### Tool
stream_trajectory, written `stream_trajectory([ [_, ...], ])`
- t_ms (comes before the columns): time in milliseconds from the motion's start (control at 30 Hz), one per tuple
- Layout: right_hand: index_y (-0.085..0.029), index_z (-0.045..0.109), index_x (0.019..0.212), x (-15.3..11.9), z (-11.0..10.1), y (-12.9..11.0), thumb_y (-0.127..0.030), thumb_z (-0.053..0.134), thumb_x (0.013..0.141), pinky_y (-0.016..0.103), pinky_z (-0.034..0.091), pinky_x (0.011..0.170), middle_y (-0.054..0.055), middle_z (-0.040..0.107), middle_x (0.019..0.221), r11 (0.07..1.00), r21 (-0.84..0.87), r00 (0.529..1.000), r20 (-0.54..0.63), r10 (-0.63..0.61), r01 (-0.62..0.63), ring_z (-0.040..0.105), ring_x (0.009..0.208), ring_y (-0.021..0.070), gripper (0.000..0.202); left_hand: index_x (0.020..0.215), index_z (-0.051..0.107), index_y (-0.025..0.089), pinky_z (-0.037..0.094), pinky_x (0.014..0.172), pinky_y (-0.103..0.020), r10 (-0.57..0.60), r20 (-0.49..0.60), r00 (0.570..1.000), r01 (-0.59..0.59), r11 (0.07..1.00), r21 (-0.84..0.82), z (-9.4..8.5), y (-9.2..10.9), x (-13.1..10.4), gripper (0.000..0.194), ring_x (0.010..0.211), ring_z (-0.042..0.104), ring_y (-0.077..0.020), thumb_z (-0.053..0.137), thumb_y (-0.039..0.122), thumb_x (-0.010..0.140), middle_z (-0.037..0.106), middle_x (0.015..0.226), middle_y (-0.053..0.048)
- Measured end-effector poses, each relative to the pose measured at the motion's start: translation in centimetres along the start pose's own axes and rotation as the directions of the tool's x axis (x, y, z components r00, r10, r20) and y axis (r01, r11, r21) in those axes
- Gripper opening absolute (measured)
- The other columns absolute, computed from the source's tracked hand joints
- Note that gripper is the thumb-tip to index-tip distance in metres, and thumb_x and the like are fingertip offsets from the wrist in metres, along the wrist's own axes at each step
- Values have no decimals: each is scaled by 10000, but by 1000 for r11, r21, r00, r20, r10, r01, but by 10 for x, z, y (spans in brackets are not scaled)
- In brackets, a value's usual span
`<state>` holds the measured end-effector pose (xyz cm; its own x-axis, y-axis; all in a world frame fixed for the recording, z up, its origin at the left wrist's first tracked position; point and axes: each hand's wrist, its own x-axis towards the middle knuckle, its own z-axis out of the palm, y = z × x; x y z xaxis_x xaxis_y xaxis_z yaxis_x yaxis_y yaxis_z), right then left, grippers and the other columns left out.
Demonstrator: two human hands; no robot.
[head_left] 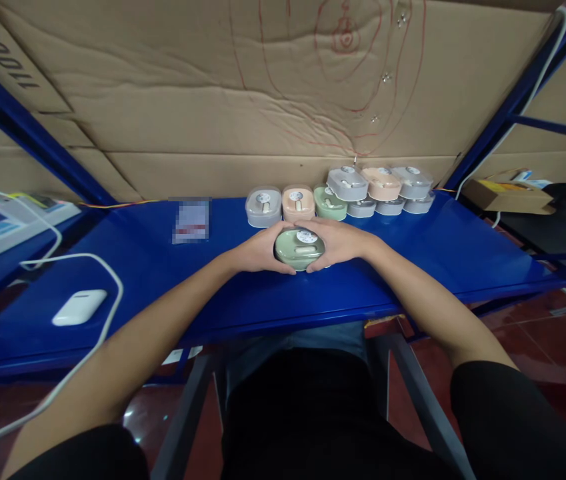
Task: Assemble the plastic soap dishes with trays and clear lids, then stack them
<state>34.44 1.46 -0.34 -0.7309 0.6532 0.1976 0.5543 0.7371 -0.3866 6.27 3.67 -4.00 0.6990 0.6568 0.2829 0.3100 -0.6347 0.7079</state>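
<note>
The sage-green, rounded-oval plastic container (299,252) with a glossy clear top, a round white sticker and a pale bar sits between the person's two bare hands, over the blue metal table (247,300); whether its base touches the surface cannot be told. The left hand (261,250) curves round its 9 o'clock side and the right hand (333,240) round its 3 o'clock side, both gripping it, thumbs on the near edge, the other fingers partly hidden.

Taking the container as the clock's centre, a rounded grey plastic container (263,208) stands near at 11 o'clock, a peach plastic container (298,203) at 12, and a second green plastic container (330,205) at 1. Towards 2 o'clock is a two-layer stack of similar containers, its upper row showing a peach one (381,185) between two grey ones. Well apart, between 9 and 10 o'clock, lies a small pixelated rectangle (191,221). Between 8 and 9 lie a glossy white rounded case (80,307) and a looping white cable (121,288). A brown cardboard wall (163,127) with red drawn curves rises at 12.
</note>
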Motion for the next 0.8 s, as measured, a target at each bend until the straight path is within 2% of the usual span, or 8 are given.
stream_trajectory([
  [200,-225,453,1781,-11,5,11,-659,1013,736,627,573,1229,210,568,1733,1000,-19,999,-38,-19,18,612,1529,478,1263,1550,600,248,557,1219,-661,-14,1,1000,14,997,82,-3,2,-2,1039,1433,693,-482,1048,536,658,715,1557,-190],
  [333,-244,440,1790,-14,8,23,-615,979,798,645,550,1246,199,574,1734,997,-3,994,-83,-76,76,611,1542,459,1188,1573,598,219,553,1229,-669,-92,-28,995,94,988,119,-12,4,-5,1100,1470,683,-485,1053,542,625,704,1581,-227],
  [467,-254,523,1744,-16,-3,23,-594,963,809,668,535,1247,180,642,1678,992,17,984,-128,-123,126,653,1497,448,1088,1444,706,243,651,1111,-589,-98,6,995,98,994,-52,-34,7,-7,838,1301,803,-398,1000,545,720,819,1384,-171],
  [533,-263,570,1710,-22,-18,22,-638,956,808,666,520,1262,160,676,1648,991,17,977,-176,-124,129,672,1475,439,1051,1314,761,213,689,1018,-531,-72,-113,991,53,985,-166,-44,9,-8,615,1122,853,-341,876,633,879,859,1213,-161],
  [600,-277,586,1692,-30,-38,26,-696,943,801,667,499,1284,140,673,1659,995,-10,954,-281,-101,102,658,1494,435,1048,1208,782,194,696,956,-481,-41,-314,948,-19,982,-186,-49,11,-7,554,990,851,-295,754,697,978,865,1094,-149],
  [667,-270,579,1684,-40,-60,37,-706,936,800,671,467,1308,142,637,1696,997,-72,889,-455,-47,16,613,1540,440,1049,1126,786,196,687,931,-443,-10,-485,875,-40,995,-92,-48,12,-6,495,945,832,-268,743,670,990,863,1053,-130],
  [700,-257,567,1685,-45,-72,43,-679,934,811,670,452,1315,158,615,1713,992,-107,829,-559,-6,-65,590,1557,441,1038,1088,785,199,681,921,-430,7,-535,845,-22,999,-23,-46,11,-5,441,935,823,-259,767,625,975,863,1052,-121],
  [800,-201,522,1699,-54,-104,64,-507,930,856,626,437,1296,231,584,1704,890,-90,539,-821,188,-448,557,1547,419,985,1012,781,208,666,873,-417,57,-553,831,41,986,164,-34,9,-3,296,876,802,-245,793,488,918,861,1026,-100],
])
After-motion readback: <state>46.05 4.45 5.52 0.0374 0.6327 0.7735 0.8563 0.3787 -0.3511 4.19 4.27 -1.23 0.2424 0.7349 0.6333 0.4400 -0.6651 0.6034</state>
